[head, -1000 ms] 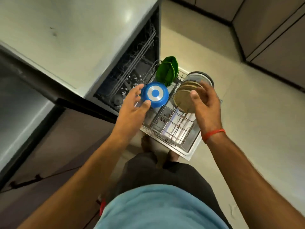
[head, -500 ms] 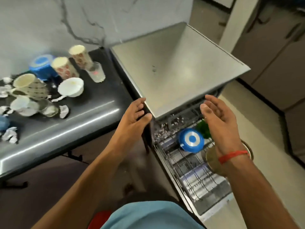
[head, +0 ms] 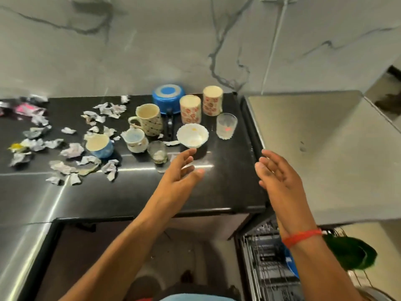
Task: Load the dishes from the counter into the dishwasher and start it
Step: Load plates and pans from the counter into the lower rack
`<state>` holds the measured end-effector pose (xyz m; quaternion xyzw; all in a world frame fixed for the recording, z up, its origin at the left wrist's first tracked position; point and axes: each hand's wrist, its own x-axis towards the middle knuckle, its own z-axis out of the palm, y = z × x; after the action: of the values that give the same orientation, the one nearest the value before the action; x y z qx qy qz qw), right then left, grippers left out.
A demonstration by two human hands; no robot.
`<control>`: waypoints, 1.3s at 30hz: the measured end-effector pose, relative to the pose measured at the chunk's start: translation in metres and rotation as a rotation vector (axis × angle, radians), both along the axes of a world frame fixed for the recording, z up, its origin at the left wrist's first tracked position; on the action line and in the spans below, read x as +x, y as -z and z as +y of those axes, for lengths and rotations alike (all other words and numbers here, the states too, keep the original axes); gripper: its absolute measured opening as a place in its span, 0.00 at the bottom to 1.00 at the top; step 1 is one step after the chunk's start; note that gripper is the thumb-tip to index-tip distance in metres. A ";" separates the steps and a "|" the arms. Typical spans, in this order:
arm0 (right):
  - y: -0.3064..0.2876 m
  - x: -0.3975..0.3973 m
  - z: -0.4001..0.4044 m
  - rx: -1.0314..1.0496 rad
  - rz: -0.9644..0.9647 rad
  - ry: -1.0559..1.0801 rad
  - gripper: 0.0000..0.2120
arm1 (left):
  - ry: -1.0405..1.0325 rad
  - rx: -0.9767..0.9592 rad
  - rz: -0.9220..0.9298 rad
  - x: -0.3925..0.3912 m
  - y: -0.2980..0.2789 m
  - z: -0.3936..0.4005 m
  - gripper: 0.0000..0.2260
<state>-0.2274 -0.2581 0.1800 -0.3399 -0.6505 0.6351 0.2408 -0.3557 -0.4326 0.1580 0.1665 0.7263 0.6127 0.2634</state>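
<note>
Nearest, at the lower right, the pulled-out dishwasher rack point(head: 267, 266) is seen, with a green dish point(head: 351, 253) and the edge of a blue dish point(head: 291, 265) lying in it, partly hidden by the right forearm. A red band point(head: 301, 236) is worn at the right wrist.

The right hand point(head: 280, 181) is held above the desk's right edge, fingers straight and spread, nothing held. The left hand point(head: 179, 177) is extended over the black desk point(head: 130, 192), fingers relaxed and apart, nothing held; its fingertips lie just short of a white scalloped bowl point(head: 192, 135).

Beside the left hand a small clear glass point(head: 157, 154) is stood. Further left, a blue cup point(head: 100, 145), a small white jug point(head: 135, 140) and a patterned mug point(head: 149, 119) are grouped. Torn paper scraps point(head: 71, 148) are scattered across the desk's left part.

Right of the bowl a clear tumbler point(head: 226, 126) is stood. Behind, two flowered tumblers point(head: 190, 108) point(head: 212, 101) and an upturned blue pot point(head: 168, 101) are set near the marble wall point(head: 152, 51). The dishwasher top point(head: 314, 148) adjoins the desk at the right.
</note>
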 end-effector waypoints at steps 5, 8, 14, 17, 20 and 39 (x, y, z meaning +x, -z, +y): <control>0.007 -0.056 -0.001 -0.008 -0.018 -0.185 0.17 | -0.145 -0.019 -0.004 -0.020 0.006 -0.014 0.21; 0.008 -0.087 0.000 -0.029 -0.012 -0.298 0.17 | -0.215 -0.052 -0.019 -0.027 0.006 -0.015 0.21; 0.004 -0.132 -0.005 -0.037 -0.039 -0.507 0.18 | -0.330 -0.072 -0.026 -0.041 -0.006 -0.009 0.23; 0.004 -0.153 -0.007 -0.016 -0.076 -0.574 0.19 | -0.346 -0.067 -0.026 -0.054 -0.008 -0.006 0.23; 0.002 -0.180 -0.011 0.007 -0.132 -0.640 0.21 | -0.342 -0.046 -0.045 -0.072 -0.006 -0.010 0.23; 0.068 -0.396 -0.041 0.811 -0.940 -0.710 0.12 | -0.238 0.027 -0.084 -0.223 0.002 -0.064 0.19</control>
<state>-0.6238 -0.2990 0.1115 -0.2288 -0.9417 0.1697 -0.1789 -0.5787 -0.4964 0.1557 0.0568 0.7208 0.6559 0.2167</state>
